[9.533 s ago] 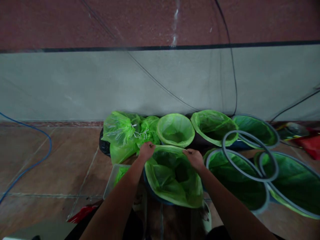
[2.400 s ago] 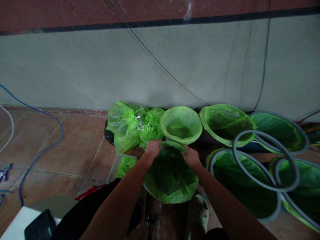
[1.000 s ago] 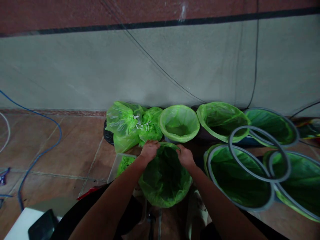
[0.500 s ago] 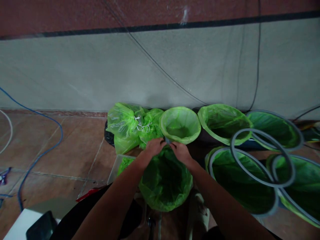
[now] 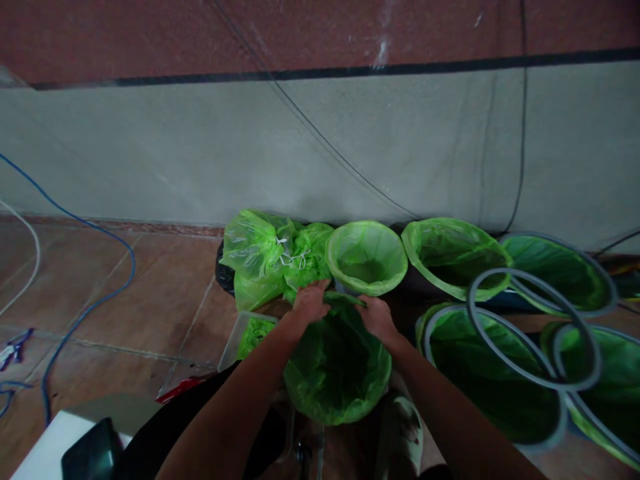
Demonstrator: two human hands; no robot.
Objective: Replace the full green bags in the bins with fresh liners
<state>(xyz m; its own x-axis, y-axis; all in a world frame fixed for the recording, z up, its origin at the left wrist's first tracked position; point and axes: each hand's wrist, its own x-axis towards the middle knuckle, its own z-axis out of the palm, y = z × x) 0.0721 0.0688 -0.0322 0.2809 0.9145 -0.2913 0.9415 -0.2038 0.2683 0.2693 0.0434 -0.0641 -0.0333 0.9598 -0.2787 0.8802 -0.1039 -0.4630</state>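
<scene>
A bin lined with a thin green bag (image 5: 337, 407) stands on the floor right in front of me, its mouth facing up. At the left part of its far rim, my left hand (image 5: 313, 303) grips the edge of the green bin liner. My right hand (image 5: 377, 317) pinches the same liner at the right part of that rim, a short stretch of edge showing between the hands. The liner is folded outward over the near rim. Just beyond stands a small bin with a pale green liner (image 5: 367, 253). The inside of the near bin is dark.
Tied green bags (image 5: 257, 250) lie against the wall at left, near a clear tub (image 5: 230, 347) of green plastic. Several lined bins (image 5: 455, 257) stand at right, a loose grey ring (image 5: 473, 313) across two. A blue cable (image 5: 90, 310) crosses the floor; a phone (image 5: 93, 453) lies bottom left.
My hands have moved apart along the far rim, from close together at its middle to either side. The camera view has shifted slightly; the bins stay in place.
</scene>
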